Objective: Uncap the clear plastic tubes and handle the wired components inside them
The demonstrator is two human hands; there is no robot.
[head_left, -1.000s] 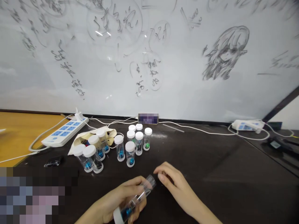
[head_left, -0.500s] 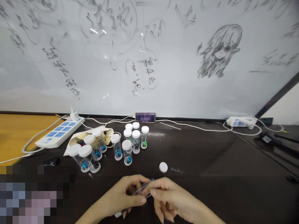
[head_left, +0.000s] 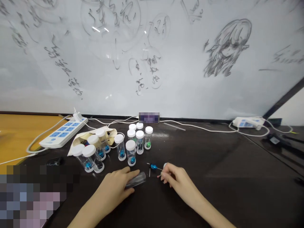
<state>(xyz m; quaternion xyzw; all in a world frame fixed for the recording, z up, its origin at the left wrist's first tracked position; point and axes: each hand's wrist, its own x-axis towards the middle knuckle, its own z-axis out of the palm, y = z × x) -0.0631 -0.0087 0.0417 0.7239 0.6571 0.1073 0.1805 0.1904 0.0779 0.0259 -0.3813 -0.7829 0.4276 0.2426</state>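
Capped vials [head_left: 133, 142] crowd the table [head_left: 213, 164] ahead-left of the hands; its right side lies open.

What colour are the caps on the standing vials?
White, on every standing vial; the head view shows it clearly.

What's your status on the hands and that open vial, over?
Left hand lays the empty clear vial on its side on the dark table. Right hand pinches a thin piece beside the blue part. Capped vials stand behind, apart.

Single head view, looking forward-down over dark table [head_left: 213, 164], whiteboard [head_left: 180, 63] behind.
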